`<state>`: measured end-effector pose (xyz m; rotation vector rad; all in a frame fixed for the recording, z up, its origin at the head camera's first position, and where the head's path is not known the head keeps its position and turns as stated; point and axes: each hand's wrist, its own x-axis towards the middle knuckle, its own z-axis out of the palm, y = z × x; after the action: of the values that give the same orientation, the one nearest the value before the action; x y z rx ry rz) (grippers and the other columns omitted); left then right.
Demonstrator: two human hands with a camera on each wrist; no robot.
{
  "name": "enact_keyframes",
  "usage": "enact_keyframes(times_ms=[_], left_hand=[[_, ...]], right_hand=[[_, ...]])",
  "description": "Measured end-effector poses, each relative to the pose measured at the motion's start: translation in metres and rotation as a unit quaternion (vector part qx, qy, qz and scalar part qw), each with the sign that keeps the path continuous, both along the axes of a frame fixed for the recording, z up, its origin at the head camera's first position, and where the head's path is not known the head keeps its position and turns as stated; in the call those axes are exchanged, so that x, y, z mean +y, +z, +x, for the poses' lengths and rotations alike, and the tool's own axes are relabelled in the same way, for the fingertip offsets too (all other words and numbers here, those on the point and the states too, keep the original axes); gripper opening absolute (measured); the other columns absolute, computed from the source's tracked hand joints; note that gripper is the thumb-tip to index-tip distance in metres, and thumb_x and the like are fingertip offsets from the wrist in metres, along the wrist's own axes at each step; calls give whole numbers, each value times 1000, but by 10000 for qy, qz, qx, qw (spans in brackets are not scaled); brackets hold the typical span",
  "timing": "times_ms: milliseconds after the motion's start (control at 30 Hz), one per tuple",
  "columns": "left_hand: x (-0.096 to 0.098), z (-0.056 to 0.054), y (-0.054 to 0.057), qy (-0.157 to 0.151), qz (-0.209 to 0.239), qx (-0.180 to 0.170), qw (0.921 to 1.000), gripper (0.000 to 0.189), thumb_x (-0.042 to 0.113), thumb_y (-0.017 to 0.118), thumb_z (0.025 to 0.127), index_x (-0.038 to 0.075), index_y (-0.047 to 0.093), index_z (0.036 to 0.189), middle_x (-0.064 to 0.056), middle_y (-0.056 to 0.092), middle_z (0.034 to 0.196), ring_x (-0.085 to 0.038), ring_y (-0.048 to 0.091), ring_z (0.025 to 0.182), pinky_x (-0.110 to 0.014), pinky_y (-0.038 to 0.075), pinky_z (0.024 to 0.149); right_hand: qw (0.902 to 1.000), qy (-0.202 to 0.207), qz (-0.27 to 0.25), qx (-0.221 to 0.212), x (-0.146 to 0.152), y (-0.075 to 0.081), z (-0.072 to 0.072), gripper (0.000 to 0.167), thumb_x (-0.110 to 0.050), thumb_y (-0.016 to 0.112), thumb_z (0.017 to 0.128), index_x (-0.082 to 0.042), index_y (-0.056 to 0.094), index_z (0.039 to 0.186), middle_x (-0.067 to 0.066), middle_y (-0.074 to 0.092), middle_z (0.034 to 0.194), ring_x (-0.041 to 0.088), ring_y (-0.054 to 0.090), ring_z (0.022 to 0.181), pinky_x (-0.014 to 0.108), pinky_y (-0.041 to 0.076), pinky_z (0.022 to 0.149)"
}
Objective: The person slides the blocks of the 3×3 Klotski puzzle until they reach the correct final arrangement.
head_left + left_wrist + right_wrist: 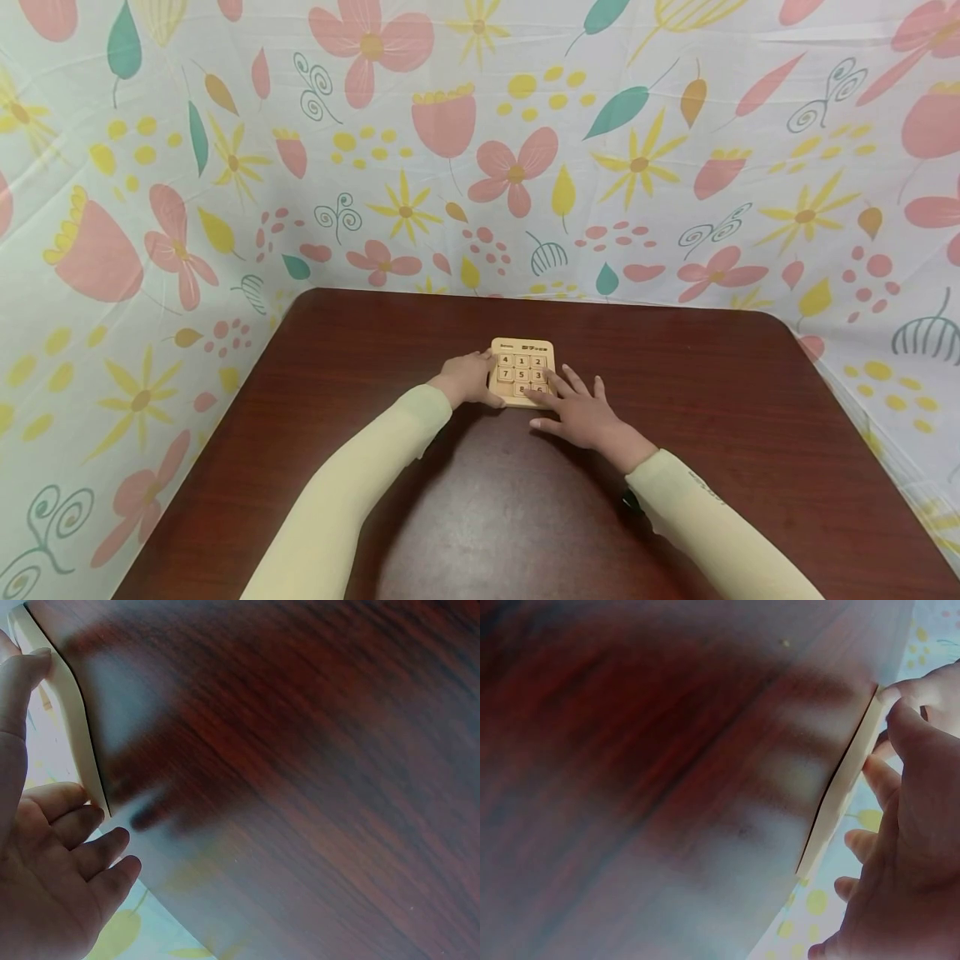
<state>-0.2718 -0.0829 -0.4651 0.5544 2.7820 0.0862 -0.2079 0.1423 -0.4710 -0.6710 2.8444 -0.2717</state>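
A small pale wooden sliding number puzzle (513, 400) lies flat on the table. Its tiles read 4, 1, 2 in the top row and 7, 5, 3 in the middle. In the bottom row are 8 and 6, with a gap at bottom left. My left hand (468, 379) grips the board by its left side, the thumb (16, 682) at the near edge and the other fingers along the left side. Over the lower right tiles my right hand (587, 414) is spread, fingers extended, its fingertips at the 3 and 6 tiles.
The dark red-brown wooden table (675, 375) extends around the puzzle, with glare on its near part. A flower-printed cloth (517, 108) hangs behind the table and down its left side. Something small and dark (631, 500) shows beneath the right sleeve cuff.
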Motion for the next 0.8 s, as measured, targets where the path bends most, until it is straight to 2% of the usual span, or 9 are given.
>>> enact_keyframes(times_ms=[267, 533, 800], left_hand=[[0, 0, 0, 9, 2, -1, 10000, 96, 61, 75, 84, 16, 37, 160, -3, 34, 169, -23, 39, 154, -43, 50, 112], [0, -1, -2, 11, -55, -16, 10000, 97, 63, 75, 84, 17, 37, 160, -2, 33, 169, -22, 38, 155, -43, 50, 112], [1, -1, 0, 37, -39, -34, 10000, 96, 62, 75, 84, 18, 37, 160, -2, 33, 169, -22, 38, 155, -43, 49, 113]], right_hand=[[10000, -59, 1, -42, 2, -4, -2, 58, -52, 57, 100, -31, 49, 154, 13, 26, 171, 46, 13, 159, 82, 8, 116], [10000, 4, -9, -18, 4, -7, -2, 62, -59, 54, 99, -32, 48, 154, 14, 27, 170, 47, 14, 159, 82, 8, 116], [10000, 0, -78, -18, 3, -3, -1, 59, -53, 57, 100, -30, 49, 154, 15, 28, 170, 47, 15, 159, 83, 10, 115]])
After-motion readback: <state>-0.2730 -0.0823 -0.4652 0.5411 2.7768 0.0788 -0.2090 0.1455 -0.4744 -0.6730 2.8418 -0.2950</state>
